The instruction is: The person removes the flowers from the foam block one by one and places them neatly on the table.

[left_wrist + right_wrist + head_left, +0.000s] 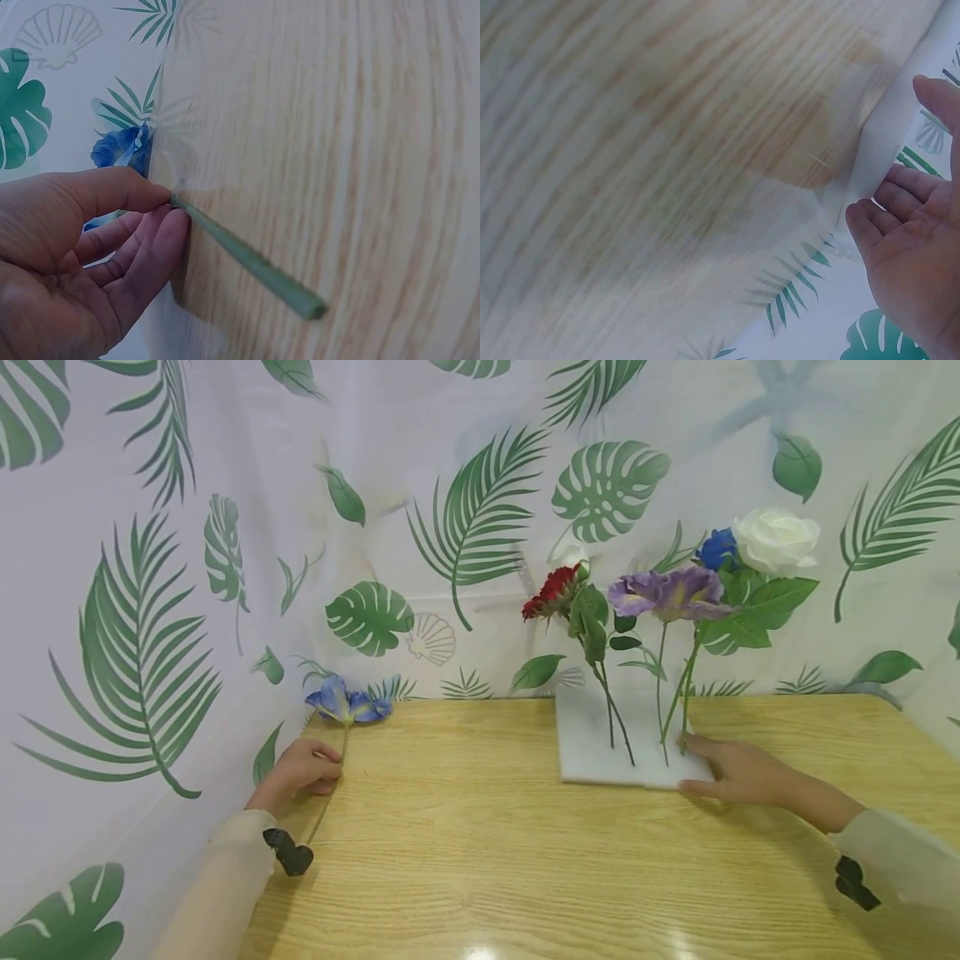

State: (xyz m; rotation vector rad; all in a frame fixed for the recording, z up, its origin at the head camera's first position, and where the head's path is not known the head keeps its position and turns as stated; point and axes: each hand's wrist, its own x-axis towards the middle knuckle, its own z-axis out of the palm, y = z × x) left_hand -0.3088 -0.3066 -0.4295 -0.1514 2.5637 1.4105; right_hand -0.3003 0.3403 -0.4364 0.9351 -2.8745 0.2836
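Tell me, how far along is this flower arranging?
Several artificial flowers already stand in the white foam block: a red one, a purple one, a blue one and a white rose. The left hand pinches the green stem of a blue flower lying on the wooden table; the right hand steadies the block. That flower is left.

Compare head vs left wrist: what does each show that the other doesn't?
Head only: right hand resting on the white foam block with upright flowers stuck in it. Left wrist only: close-up of thumb and fingers pinching the green stem, and its cut end. Both: left hand, blue flower, wooden table, leaf-print backdrop.
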